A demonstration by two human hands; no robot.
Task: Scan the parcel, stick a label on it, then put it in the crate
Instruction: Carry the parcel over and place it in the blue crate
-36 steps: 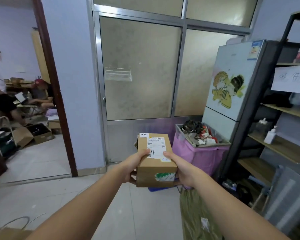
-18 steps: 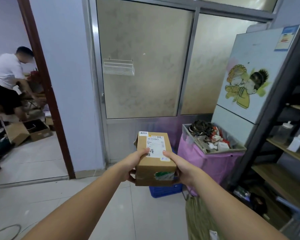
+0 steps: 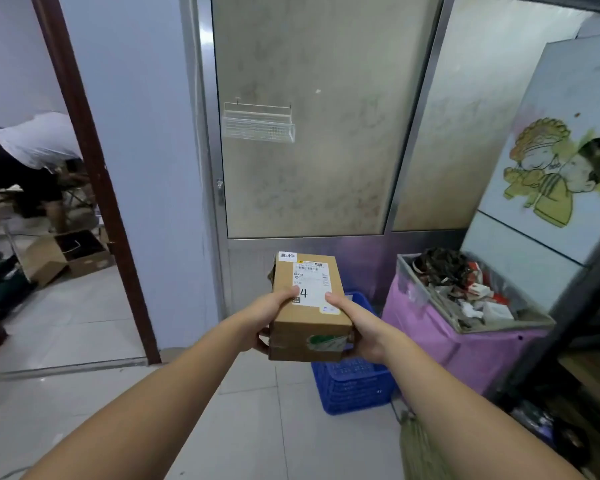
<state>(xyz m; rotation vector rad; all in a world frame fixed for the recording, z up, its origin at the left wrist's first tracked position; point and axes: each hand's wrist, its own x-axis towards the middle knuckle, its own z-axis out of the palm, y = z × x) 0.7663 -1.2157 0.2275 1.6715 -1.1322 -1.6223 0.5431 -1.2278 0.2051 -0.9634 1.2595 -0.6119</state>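
I hold a brown cardboard parcel (image 3: 309, 320) out in front of me with both hands, above the floor. A white shipping label (image 3: 311, 284) with a handwritten 4 covers its top, a small white sticker (image 3: 287, 256) sits at the far left corner, and green tape marks its near face. My left hand (image 3: 265, 315) grips the parcel's left side, thumb on top. My right hand (image 3: 355, 327) grips the right side, thumb on the label. A blue plastic crate (image 3: 352, 386) stands on the floor directly below and behind the parcel, partly hidden by it.
A pink-lined bin (image 3: 465, 341) full of rubbish stands right of the crate. A fridge (image 3: 548, 188) with a cartoon sticker and a dark shelf frame (image 3: 568, 323) fill the right. A frosted-glass partition (image 3: 309, 133) is ahead. Through the doorway (image 3: 94, 188) at left, a person (image 3: 32, 150) bends over boxes.
The view has moved closer to the partition and the blue crate, which shows more under the parcel. My grip on the parcel is unchanged. The person at left has bent down.
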